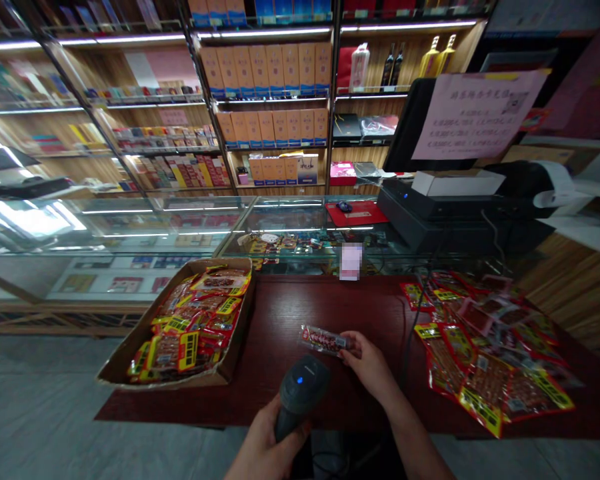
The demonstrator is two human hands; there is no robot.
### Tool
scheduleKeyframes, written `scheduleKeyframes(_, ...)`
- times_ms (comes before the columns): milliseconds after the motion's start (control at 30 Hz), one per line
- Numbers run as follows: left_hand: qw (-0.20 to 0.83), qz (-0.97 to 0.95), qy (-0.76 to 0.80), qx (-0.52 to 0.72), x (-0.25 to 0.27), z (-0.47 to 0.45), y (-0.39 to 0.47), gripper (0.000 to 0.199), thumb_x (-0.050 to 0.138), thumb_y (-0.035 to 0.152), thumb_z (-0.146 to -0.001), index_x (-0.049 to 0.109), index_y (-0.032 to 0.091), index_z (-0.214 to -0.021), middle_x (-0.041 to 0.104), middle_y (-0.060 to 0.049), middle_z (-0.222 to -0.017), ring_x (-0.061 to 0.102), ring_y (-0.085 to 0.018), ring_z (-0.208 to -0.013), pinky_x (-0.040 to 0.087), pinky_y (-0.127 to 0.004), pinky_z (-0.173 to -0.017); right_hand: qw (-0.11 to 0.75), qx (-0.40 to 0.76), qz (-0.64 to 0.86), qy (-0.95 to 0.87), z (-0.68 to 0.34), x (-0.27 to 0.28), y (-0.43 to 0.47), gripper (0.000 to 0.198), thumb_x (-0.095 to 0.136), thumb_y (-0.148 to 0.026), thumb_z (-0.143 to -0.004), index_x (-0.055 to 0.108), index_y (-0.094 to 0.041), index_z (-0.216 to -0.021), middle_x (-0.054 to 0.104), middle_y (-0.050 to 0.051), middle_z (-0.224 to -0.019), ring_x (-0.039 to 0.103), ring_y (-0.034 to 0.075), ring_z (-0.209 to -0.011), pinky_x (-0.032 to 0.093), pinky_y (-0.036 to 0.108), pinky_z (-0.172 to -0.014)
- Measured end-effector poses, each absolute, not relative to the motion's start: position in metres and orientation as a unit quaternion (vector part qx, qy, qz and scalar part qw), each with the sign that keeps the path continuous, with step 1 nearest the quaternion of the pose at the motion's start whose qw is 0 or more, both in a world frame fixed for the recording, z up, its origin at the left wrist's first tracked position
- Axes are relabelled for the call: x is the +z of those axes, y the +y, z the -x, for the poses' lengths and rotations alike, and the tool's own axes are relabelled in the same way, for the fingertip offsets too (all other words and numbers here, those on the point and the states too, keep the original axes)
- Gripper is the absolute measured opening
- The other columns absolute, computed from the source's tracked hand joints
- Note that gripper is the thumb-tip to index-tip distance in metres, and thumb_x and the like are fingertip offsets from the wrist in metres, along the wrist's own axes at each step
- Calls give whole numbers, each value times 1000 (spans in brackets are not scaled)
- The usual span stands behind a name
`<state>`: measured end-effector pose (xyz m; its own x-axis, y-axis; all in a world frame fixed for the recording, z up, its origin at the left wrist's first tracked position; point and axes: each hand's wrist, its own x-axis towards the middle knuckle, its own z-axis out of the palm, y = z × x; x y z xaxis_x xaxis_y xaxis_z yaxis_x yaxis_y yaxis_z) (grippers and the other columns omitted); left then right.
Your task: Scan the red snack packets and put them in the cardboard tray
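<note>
My left hand (275, 437) is wrapped round the handle of a dark barcode scanner (305, 383), whose small blue light is lit. The scanner's head points forward over the front part of the table. To its right, my right hand (364, 360) pinches the right end of a small, narrow snack packet (323, 339) in clear wrapping. That packet is just above or on the dark red table (280, 300); I cannot tell which. A pale label shows on its right end, close to my fingers.
At the left is a cardboard box (237, 353) of red and yellow snack packets. More snack packets (485, 383) lie piled at the right, with a black cable (413, 327) beside them. Behind stand a glass counter (290, 213) and a monitor (405, 127) with a paper notice.
</note>
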<state>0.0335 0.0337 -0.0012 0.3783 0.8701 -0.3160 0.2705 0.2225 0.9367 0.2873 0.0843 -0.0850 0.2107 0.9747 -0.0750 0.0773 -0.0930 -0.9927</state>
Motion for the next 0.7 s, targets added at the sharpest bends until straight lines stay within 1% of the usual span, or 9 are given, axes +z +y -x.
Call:
scheduleKeyframes(100, 604, -567, 500, 252, -3, -32, 34, 37, 72, 49, -78, 67, 16, -95, 44, 11, -41, 38, -9, -38, 29, -20, -40, 522, 439, 580, -445, -284, -85, 85, 33, 69, -30, -72, 64, -22, -104, 76, 8, -100, 73, 25, -92, 60, 34, -74)
scheduleKeyframes(233, 615, -545, 507, 261, -5, -30, 34, 39, 78, 49, -73, 68, 16, -92, 45, 11, -40, 39, -9, -38, 28, -20, -40, 531, 453, 581, -419, -281, -82, 85, 33, 74, -32, -71, 66, -23, -101, 76, 5, -97, 72, 23, -90, 59, 33, -73)
scheduleKeyframes(300, 620, -538, 509, 260, -6, -30, 34, 41, 77, 51, -73, 68, 16, -93, 44, 11, -41, 38, -9, -37, 27, -20, -39, 541, 475, 578, -385, -278, -79, 84, 35, 78, -34, -67, 66, -23, -99, 75, 3, -93, 72, 22, -86, 59, 32, -71)
scheduleKeyframes(400, 621, -527, 518, 261, -4, -31, 33, 47, 73, 56, -74, 64, 16, -97, 43, 12, -42, 36, -8, -34, 26, -19, -36, 558, 542, 546, -311, -268, -70, 87, 44, 86, -35, -61, 64, -23, -97, 74, 1, -90, 72, 19, -79, 60, 31, -68)
scheduleKeyframes(533, 604, -501, 549, 288, 1, -22, 30, 52, 69, 60, -74, 60, 15, -99, 42, 13, -43, 33, -7, -32, 23, -19, -34, 567, 630, 462, -262, -235, -39, 118, 55, 91, -35, -58, 61, -23, -103, 74, 0, -92, 73, 17, -79, 60, 29, -73)
scheduleKeyframes(633, 592, -488, 560, 313, 4, -9, 27, 52, 68, 62, -77, 60, 15, -98, 44, 11, -44, 36, -7, -34, 26, -18, -35, 572, 666, 395, -271, -189, 1, 167, 60, 94, -33, -54, 60, -22, -102, 74, -1, -89, 73, 16, -78, 60, 28, -74)
scheduleKeyframes(700, 583, -478, 569, 329, 6, -2, 25, 55, 69, 65, -76, 61, 15, -98, 44, 11, -45, 36, -7, -34, 27, -18, -35, 571, 682, 352, -292, -155, 27, 202, 61, 92, -33, -55, 59, -22, -105, 74, 0, -92, 73, 17, -83, 60, 30, -79)
